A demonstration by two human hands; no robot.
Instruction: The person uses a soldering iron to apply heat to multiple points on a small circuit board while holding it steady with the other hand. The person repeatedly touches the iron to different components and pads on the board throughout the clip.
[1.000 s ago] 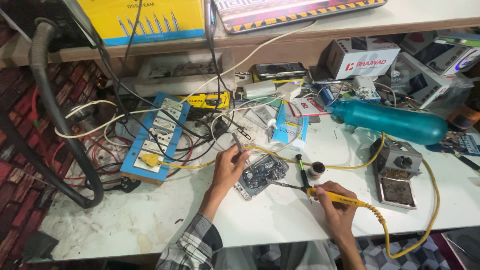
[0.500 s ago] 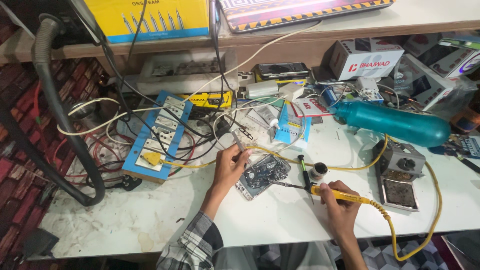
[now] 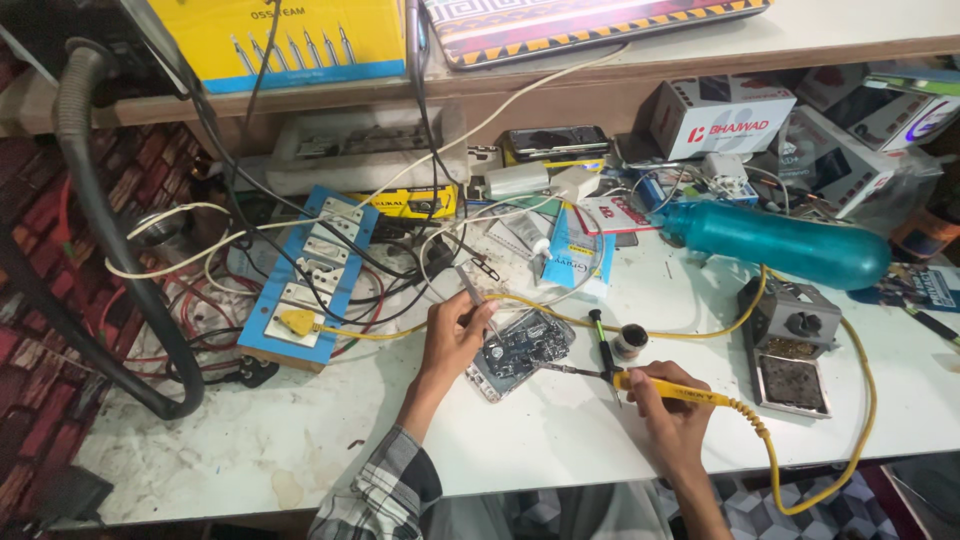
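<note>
Bare circuit board [image 3: 520, 350], yellow-handled soldering iron [image 3: 660, 385], metal tweezers [image 3: 470, 287]

One view only, riding on your head and tipped steeply down over the counter [image 3: 250, 450]. You face the back wall, so the shelf [image 3: 850, 30] runs across the top edge and the near lip of the counter cuts along the bottom. You sit close: your forearms enter from the bottom centre, left hand [image 3: 452, 340] just left of middle, right hand [image 3: 668, 405] just right of it. The open phone [image 3: 520, 350] sits almost dead centre. Far left, the frame spills past the counter onto a brick wall [image 3: 40, 300] and a black hose [image 3: 110, 250]; far right, it clips the boxes [image 3: 725, 115].
</note>
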